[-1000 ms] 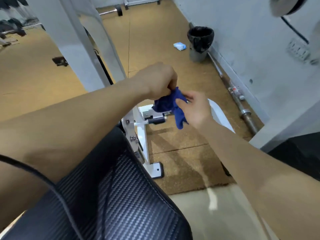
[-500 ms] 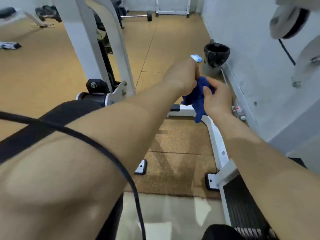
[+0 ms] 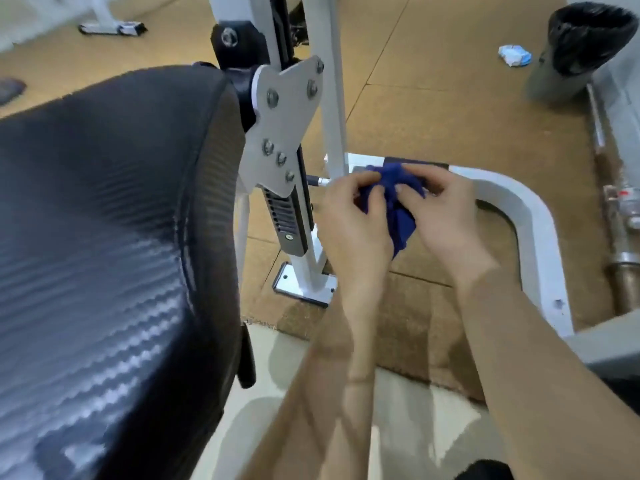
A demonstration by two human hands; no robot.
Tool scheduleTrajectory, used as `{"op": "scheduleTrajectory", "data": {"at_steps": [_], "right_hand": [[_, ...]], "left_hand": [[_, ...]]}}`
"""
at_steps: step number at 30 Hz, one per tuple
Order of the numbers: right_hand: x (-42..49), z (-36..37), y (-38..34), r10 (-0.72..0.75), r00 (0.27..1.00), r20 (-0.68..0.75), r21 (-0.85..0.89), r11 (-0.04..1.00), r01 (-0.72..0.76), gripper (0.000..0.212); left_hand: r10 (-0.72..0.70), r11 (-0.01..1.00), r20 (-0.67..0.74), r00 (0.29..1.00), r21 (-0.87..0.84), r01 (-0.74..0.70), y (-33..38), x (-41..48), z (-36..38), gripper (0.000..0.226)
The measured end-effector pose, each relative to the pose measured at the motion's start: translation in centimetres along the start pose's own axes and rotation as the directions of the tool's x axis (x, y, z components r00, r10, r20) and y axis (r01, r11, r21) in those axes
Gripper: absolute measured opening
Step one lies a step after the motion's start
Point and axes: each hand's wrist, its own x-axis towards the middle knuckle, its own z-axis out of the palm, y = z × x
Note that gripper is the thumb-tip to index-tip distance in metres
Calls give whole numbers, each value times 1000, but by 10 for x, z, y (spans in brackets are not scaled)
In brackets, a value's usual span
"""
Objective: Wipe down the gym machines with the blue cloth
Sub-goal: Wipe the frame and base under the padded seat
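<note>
Hands, left (image 3: 349, 220) and right (image 3: 446, 216), pinch blue cloth (image 3: 401, 216) — bin (image 3: 554, 77) holds black liner (image 3: 588, 32).

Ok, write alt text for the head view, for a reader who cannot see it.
The left hand and right hand hold a crumpled dark blue cloth between them over the white metal base frame of a gym machine. A black textured padded seat fills the left side.

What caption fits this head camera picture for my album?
Left hand and right hand hold the blue cloth beside a black gym seat.
</note>
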Motion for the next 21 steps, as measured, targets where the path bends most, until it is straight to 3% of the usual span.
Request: {"op": "scheduleTrajectory", "data": {"at_steps": [3,6,11,15,21], "right_hand": [[15,61,14,-44,999,-1,110,993,44,25],[38,107,10,-123,992,-23,235,964,125,26],[63,138,23,-178,984,-5,275,946,173,24],[65,150,52,-147,986,76,182,975,131,14],[58,144,79,-113,976,184,106,990,94,15]], "left_hand": [[10,1000,-230,973,14,-7,-35,15,-25,14],[-32,999,-350,936,-28,24,-51,31,-29,15],[-27,999,-457,889,-40,10,-60,42,-13,20],[-152,986,-460,875,-138,98,-78,45,-9,17],[-182,983,-479,859,-60,175,-108,50,-14,16]]}}
